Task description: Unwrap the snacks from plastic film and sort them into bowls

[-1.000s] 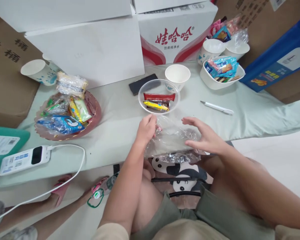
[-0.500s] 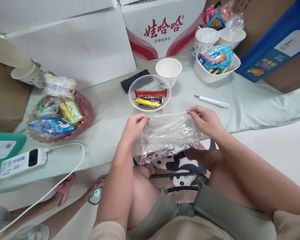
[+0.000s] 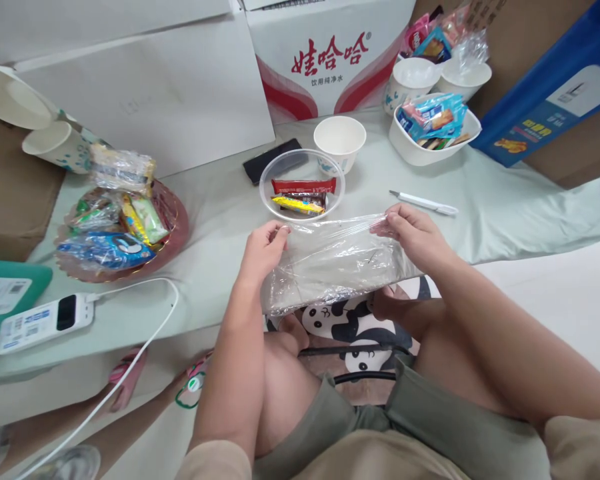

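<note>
A clear sheet of plastic wrap [image 3: 330, 260] is stretched between my two hands at the table's front edge, its lower part hanging over that edge. My left hand [image 3: 264, 250] pinches its left top corner, thumb against fingers. At the opposite corner my right hand [image 3: 413, 233] grips the film, which is drawn into creases there. Just beyond the film stands a round clear plastic bowl [image 3: 266, 200] holding a red-wrapped bar [image 3: 304, 186], a yellow-wrapped snack [image 3: 299, 205] and a dark packet. Neither hand touches the bowl.
Behind the bowl are a white paper cup [image 3: 340, 143] and a black phone-like slab [image 3: 270, 161]. A white pen-like cutter [image 3: 424, 202] lies right, near a white tub of snacks [image 3: 415, 150]. Left are a pink snack bowl [image 3: 175, 240], a power bank [image 3: 45, 323] and its cable. Another person's legs show below.
My hands have moved apart, the left leftward and the right slightly right and up. The film between them is wider and more taut.
</note>
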Available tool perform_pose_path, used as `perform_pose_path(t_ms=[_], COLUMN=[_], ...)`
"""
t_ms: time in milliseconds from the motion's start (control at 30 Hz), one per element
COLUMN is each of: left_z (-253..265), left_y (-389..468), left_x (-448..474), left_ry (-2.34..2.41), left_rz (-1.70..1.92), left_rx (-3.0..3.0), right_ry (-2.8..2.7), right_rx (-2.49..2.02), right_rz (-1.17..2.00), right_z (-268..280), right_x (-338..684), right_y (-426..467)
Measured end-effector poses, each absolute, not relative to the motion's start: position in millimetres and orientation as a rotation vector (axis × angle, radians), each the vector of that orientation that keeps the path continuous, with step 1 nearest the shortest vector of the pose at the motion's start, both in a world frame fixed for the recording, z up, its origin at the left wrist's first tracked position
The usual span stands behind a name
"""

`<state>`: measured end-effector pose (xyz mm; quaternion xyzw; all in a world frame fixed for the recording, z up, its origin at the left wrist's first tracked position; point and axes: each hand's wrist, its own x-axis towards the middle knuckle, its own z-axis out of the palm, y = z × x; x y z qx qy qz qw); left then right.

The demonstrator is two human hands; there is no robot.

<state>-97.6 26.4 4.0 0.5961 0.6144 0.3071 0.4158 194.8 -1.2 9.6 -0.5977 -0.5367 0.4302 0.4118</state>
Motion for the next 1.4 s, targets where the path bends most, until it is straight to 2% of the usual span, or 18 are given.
perform_pose_path(t_ms=[100,333,500,600,767,967,1267,1400], left_z=[2.0,-3.9,-2.6,-1.2,-0.5,-0.4,10.1,15.4], left_y=[26.4,30.8,33.2,33.1,29.4,25.3,28.4,25.5], left_x=[-97.2,-97.8,-96.6,-95.1,-96.5,-95.4,-98.1,-102.8], left_ry=[1.508,1.439,1.415,1.405,1.351,1.298,1.328,1.288], left_rz=[0.758,0.919,1.03,1.035,0.883,0.714,1.061,1.061], left_rx=[1.571,1.474,1.265,1.21,1.316,1.435,1.068,0.998], right_ry=[-1.177,-1.07,-1.107,-1.123,-0.75,-0.666,-0.824,-0.85], right_rx=[-1.442,-1.524,-1.457,-1.513,-1.412,-1.489,-1.611,-1.644], right_rz=[1.197,1.155,1.374,1.387,1.424,1.315,1.239,1.12], right_z=[4.4,10.4,5.4,1.0,4.2,17.7,21.3,21.3], right_x=[189.0,185.3,191.9,190.2,179.6,170.0,180.8,190.5], right_y=[-0.2,1.6,-0.8,-1.8,3.7,8.7,7.8,8.1])
